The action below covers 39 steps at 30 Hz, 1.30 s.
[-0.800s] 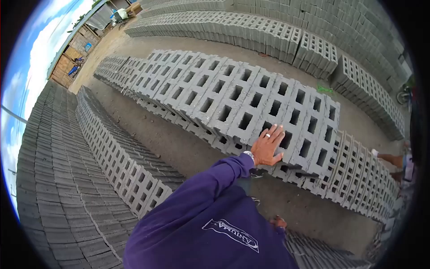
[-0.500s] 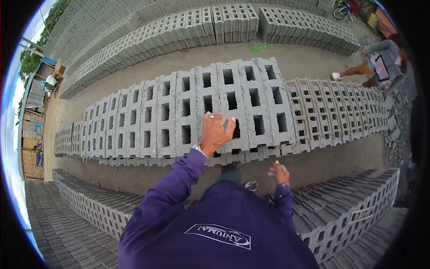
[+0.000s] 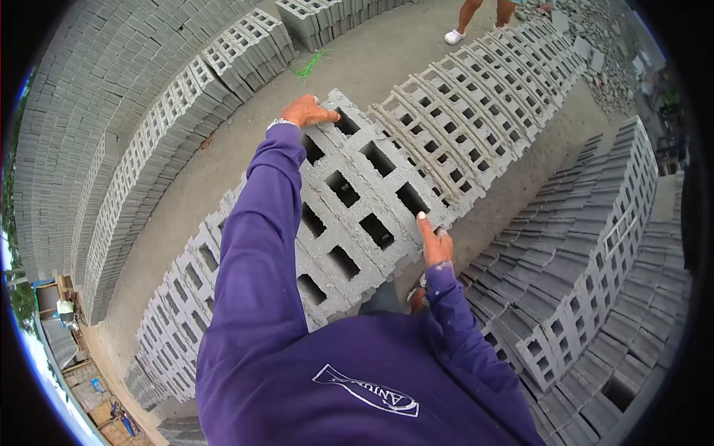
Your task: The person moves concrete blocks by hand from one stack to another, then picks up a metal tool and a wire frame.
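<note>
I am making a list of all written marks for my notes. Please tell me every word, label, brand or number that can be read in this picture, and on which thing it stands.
White logo on the purple shirt: seen upside down, too blurred and distorted to read with confidence.
Concrete blocks under the left hand and right hand: no text visible.
Wristwatch: too small to read.
No other text or number can be read.

left hand [image 3: 309,111] on block [image 3: 357,201], right hand [image 3: 433,241] beside
</note>
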Available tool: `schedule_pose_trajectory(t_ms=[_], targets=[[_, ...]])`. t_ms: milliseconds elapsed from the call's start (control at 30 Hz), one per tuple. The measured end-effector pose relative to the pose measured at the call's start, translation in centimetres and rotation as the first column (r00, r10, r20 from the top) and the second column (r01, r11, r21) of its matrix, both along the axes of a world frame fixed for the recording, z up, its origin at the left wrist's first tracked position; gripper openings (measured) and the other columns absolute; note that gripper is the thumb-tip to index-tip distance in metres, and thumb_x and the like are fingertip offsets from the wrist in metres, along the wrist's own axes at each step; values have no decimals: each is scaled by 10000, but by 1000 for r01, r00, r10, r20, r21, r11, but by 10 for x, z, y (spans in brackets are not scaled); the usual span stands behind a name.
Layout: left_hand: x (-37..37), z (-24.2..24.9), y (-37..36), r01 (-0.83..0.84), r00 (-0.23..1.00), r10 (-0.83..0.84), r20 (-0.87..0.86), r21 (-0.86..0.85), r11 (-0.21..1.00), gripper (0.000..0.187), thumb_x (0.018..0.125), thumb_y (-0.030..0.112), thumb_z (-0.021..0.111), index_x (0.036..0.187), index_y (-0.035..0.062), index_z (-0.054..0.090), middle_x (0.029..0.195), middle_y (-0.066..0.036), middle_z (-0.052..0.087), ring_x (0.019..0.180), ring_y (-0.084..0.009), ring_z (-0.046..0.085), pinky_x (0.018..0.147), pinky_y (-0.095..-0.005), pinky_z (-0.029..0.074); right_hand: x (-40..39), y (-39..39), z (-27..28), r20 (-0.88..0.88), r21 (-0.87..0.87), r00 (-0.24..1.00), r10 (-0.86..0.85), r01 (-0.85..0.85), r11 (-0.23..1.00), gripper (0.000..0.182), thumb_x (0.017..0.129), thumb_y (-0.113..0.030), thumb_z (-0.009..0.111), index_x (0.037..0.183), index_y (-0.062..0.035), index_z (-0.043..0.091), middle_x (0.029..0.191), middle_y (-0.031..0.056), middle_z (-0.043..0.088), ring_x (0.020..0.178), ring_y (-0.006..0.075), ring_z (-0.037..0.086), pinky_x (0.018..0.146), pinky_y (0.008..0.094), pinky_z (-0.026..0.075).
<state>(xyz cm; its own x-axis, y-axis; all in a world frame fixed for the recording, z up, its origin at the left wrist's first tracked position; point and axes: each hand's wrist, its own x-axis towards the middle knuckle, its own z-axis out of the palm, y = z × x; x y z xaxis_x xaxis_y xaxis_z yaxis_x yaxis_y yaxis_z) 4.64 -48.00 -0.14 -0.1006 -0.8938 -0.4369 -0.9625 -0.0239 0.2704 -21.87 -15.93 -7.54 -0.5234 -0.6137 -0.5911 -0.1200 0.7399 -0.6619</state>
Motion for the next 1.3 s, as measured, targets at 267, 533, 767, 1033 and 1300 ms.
schedule_pose_trajectory(t_ms=[267, 533, 767, 1033, 1300], targets=[[-3, -37, -29, 51, 998, -50, 27, -58, 997, 652, 565, 373, 737, 962, -135, 639, 997, -282, 648, 929, -370, 634, 834, -397, 488, 14, -5, 37, 8, 4, 995, -96, 96, 995, 1046, 681, -770, 631, 1113, 180, 552, 1134, 383, 574, 1100, 456, 579, 945, 455, 451], [-84, 89, 42, 239, 971, -228, 76, -213, 947, 474, 604, 335, 718, 734, -116, 649, 712, -293, 641, 691, -380, 661, 696, -442, 504, -6, 26, 19, 60, 20, 939, -339, 338, 941, 781, 631, -644, 763, 770, 94, 548, 788, 178, 597, 741, 260, 561, 681, 423, 482], [-179, 150, 146, 440, 898, -384, 215, -425, 791, 454, 632, 339, 703, 699, -104, 629, 682, -308, 610, 691, -450, 640, 669, -460, 505, -33, 115, -14, 178, -69, 741, -648, 666, 743, 563, 620, -401, 808, 670, 79, 519, 721, 130, 580, 715, 225, 520, 658, 401, 454], [-261, 85, 321, 516, 832, -554, -39, -315, 797, 441, 636, 324, 698, 770, -93, 649, 727, -304, 638, 724, -449, 634, 716, -484, 483, -102, 342, 45, 41, -10, 698, -715, 716, 698, 391, 648, -271, 763, 716, 63, 570, 683, 114, 579, 640, 183, 518, 607, 382, 461], [-330, -50, 503, 454, 854, -458, -246, -77, 888, 445, 638, 345, 722, 730, -86, 660, 699, -243, 663, 683, -369, 648, 680, -439, 481, -219, 521, 37, -437, 227, 671, -598, 726, 649, 444, 615, -302, 751, 778, 83, 604, 825, 265, 654, 781, 384, 643, 739, 420, 506]])
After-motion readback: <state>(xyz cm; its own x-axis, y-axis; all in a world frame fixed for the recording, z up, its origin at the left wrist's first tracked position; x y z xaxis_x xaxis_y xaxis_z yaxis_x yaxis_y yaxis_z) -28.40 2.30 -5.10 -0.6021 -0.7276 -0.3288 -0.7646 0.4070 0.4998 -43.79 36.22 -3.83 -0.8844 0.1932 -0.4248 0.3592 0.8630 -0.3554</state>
